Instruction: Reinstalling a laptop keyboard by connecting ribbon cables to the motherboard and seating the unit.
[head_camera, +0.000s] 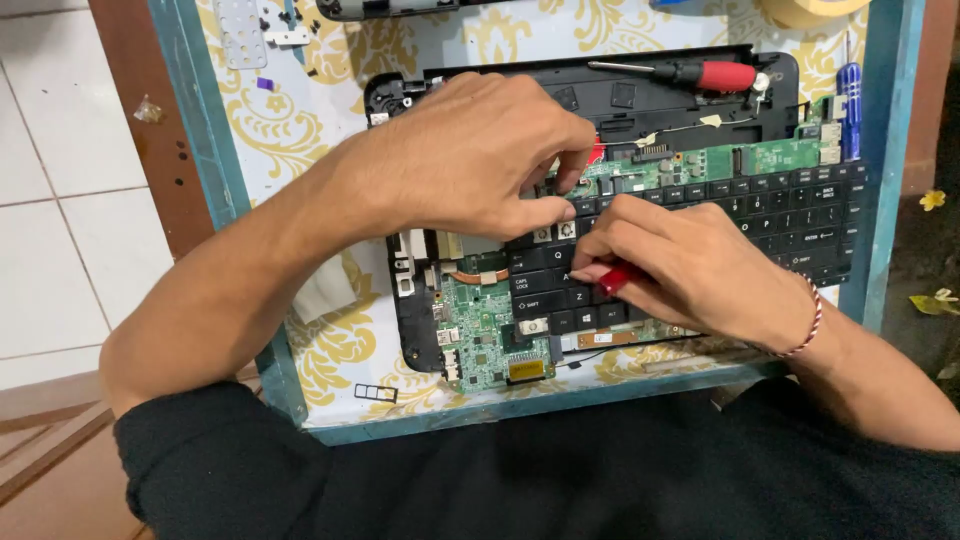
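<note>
The tabletop (250, 130), papered in a yellow floral pattern with a teal edge, carries an opened laptop (420, 330): its black base lies flat, so the green board (480, 330) shows. A loose black keyboard (760, 205) lies across the board. The left hand (470, 155) curls down at the keyboard's upper edge, fingertips pinched there; what they grip is hidden. The right hand (690, 265) is closed round a red tool (620, 277), held low against the keys. A red-handled screwdriver (700, 74) rests on the base behind; a blue one (850, 100) lies at the right edge.
</note>
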